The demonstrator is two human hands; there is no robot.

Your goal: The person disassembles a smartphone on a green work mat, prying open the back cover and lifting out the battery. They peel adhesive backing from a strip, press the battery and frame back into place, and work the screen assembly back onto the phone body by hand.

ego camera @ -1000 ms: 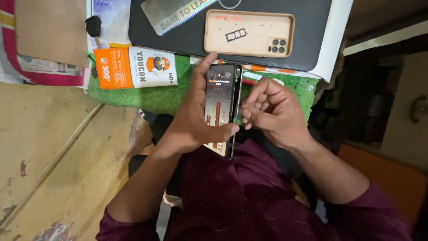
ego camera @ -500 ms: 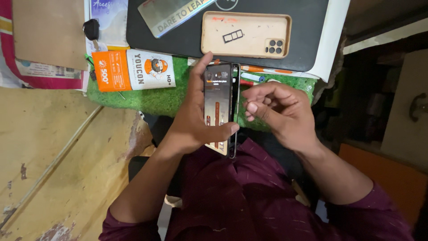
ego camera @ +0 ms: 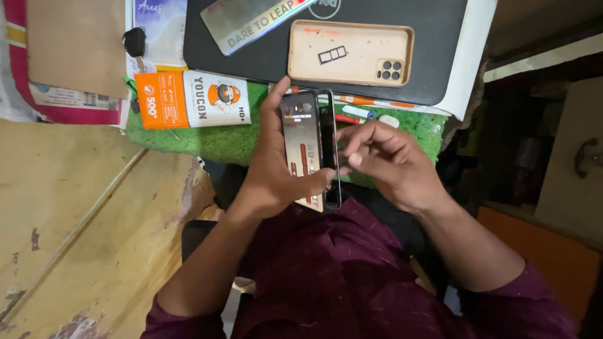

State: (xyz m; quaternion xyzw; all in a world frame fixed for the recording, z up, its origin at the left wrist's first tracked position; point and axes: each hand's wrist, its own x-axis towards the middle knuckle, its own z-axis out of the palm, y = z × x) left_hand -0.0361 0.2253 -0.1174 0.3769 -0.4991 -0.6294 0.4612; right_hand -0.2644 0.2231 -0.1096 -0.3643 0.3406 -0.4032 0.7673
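My left hand [ego camera: 271,176] grips a dark smartphone [ego camera: 306,147] upright, its lit screen facing me and its back or frame parted along the right edge. My right hand [ego camera: 386,160] hovers just to the right of the phone, fingers curled close together beside that edge; I cannot tell whether anything small is pinched between them. On a black laptop lid [ego camera: 264,56] above lies a tan phone case [ego camera: 348,53], inside up, with a small black card tray [ego camera: 331,55] resting in it.
An orange and white box [ego camera: 191,99] lies on a green mat [ego camera: 207,141]. A black key [ego camera: 134,44], brown cardboard [ego camera: 75,44] and papers sit at top left. Orange and red pens [ego camera: 355,103] lie by the laptop. Worn wooden floor to the left, a cabinet on the right.
My right hand's fingers have uncurled slightly and shifted near the phone's right edge. The left hand and phone have stayed nearly still.
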